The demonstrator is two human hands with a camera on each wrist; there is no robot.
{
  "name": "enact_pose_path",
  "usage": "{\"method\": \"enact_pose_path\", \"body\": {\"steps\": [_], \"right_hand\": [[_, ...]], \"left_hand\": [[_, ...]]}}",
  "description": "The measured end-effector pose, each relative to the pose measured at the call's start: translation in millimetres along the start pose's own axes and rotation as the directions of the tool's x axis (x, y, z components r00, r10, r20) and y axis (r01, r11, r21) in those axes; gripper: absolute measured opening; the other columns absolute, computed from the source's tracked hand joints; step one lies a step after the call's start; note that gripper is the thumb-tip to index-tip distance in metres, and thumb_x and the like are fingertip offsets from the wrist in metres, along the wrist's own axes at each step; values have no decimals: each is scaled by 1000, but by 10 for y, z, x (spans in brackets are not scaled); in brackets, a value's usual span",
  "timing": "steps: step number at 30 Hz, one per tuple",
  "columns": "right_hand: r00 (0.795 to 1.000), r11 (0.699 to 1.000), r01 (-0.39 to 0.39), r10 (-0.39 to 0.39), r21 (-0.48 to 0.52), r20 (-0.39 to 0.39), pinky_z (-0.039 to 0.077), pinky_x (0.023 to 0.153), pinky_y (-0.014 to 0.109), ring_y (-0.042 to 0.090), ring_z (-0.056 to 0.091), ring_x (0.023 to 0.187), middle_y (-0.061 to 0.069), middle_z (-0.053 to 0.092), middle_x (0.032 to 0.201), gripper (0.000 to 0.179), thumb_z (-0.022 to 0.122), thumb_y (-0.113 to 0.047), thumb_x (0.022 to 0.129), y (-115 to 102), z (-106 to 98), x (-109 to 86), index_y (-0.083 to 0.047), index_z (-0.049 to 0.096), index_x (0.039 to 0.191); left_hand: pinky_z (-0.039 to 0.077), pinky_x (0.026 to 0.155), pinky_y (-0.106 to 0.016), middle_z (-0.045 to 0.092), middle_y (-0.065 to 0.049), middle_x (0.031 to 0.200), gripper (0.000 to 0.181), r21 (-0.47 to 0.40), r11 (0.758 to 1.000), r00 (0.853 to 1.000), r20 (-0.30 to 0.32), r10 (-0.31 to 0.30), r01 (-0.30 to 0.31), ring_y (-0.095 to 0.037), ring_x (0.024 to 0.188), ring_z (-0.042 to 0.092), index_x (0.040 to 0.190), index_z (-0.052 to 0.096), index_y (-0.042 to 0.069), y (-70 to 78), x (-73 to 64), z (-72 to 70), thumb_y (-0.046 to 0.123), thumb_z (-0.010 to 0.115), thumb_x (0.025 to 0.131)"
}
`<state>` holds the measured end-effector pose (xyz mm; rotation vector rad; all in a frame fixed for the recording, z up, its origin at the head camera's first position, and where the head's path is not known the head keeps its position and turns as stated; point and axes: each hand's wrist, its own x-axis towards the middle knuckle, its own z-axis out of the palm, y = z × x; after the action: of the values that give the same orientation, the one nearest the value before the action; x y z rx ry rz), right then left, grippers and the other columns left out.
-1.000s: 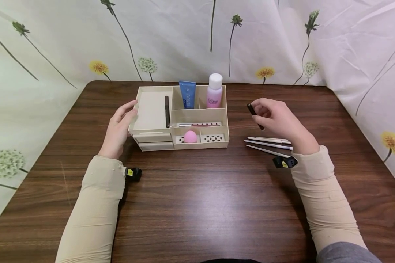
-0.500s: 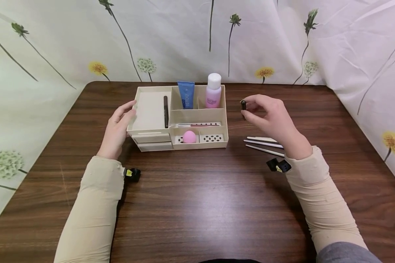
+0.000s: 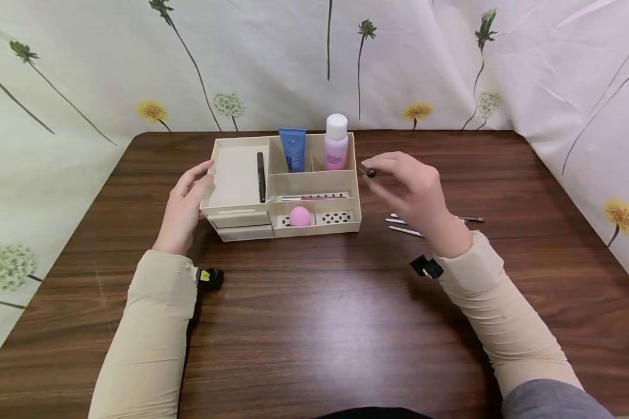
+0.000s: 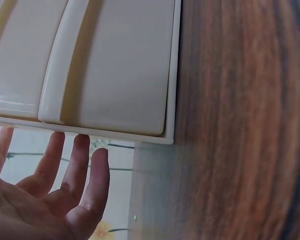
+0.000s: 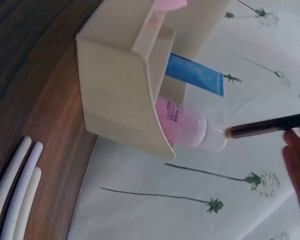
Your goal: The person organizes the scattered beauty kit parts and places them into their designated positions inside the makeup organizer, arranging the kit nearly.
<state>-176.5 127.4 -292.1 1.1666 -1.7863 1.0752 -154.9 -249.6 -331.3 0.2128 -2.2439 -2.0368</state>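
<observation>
A cream desktop organizer [image 3: 234, 174] stands toward the back of the table. My left hand [image 3: 181, 206] is at its left side; in the left wrist view the fingertips [image 4: 81, 141] touch the side wall beside the drawers [image 4: 122, 70]. My right hand [image 3: 414, 189] pinches a dark pen-shaped stick [image 5: 267, 126] with a tan tip, just off the organizer's right wall, near the pink bottle [image 3: 336, 152] with a white cap. A blue tube [image 3: 293, 150] stands in a back compartment. A black pen [image 3: 261, 177] lies on the top tray, and a thin brush [image 3: 317, 198] lies in the middle compartment.
A pink sponge ball [image 3: 300, 216] sits in a front compartment. Several thin white-handled brushes [image 3: 405, 231] lie on the table, partly hidden under my right forearm. A floral cloth [image 3: 388, 64] hangs behind the table.
My right hand has moved left, carrying the dark stick from above the brushes to near the organizer's right wall, and the stick has turned. My left hand stays at the organizer's side.
</observation>
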Motion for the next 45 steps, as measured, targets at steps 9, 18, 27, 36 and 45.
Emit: {"method": "enact_pose_path", "body": {"steps": [9, 18, 27, 36, 45], "right_hand": [[981, 979, 190, -192, -80, -16, 56, 78, 32, 30, 70, 83, 16, 74, 95, 18, 67, 9, 82, -55, 218, 21, 1, 74, 97], [915, 907, 401, -390, -126, 109, 57, 84, 39, 28, 71, 92, 14, 74, 100, 17, 72, 2, 84, -43, 486, 128, -4, 76, 99], [873, 869, 479, -457, -121, 170, 57, 82, 35, 25, 72, 96, 11, 75, 103, 16, 73, -2, 87, -50, 727, 275, -7, 77, 101], [833, 828, 541, -502, -147, 234, 57, 81, 35, 23, 71, 99, 8, 74, 107, 20, 69, 0, 90, 25, 976, 356, -11, 75, 105], [800, 810, 566, -496, -150, 338, 56, 80, 33, 23, 70, 98, 7, 74, 107, 15, 65, -8, 95, 133, 1196, 432, -13, 75, 106]], "left_hand": [[50, 60, -18, 54, 6, 117, 49, 6, 1000, 1000, -6, 1, -1, -8, 90, 58, 146, 50, 25, -6, 10, 19, 41, 56, 100], [51, 62, -19, 54, 4, 121, 49, 6, 1000, 1000, -3, -4, 4, -8, 92, 58, 146, 49, 26, -7, 13, -8, 41, 55, 100], [52, 63, -19, 52, 2, 123, 49, 5, 1000, 1000, -5, -10, 10, -9, 94, 57, 146, 49, 26, -4, 12, -1, 41, 55, 100], [51, 64, -19, 51, 2, 125, 48, 20, 1000, 1000, -15, -6, 6, -9, 96, 56, 146, 49, 27, 15, 5, -13, 41, 54, 101], [52, 64, -19, 52, 5, 120, 49, 18, 1000, 1000, -6, -7, 7, -8, 96, 57, 147, 48, 27, 23, 0, -5, 41, 54, 100]]}}
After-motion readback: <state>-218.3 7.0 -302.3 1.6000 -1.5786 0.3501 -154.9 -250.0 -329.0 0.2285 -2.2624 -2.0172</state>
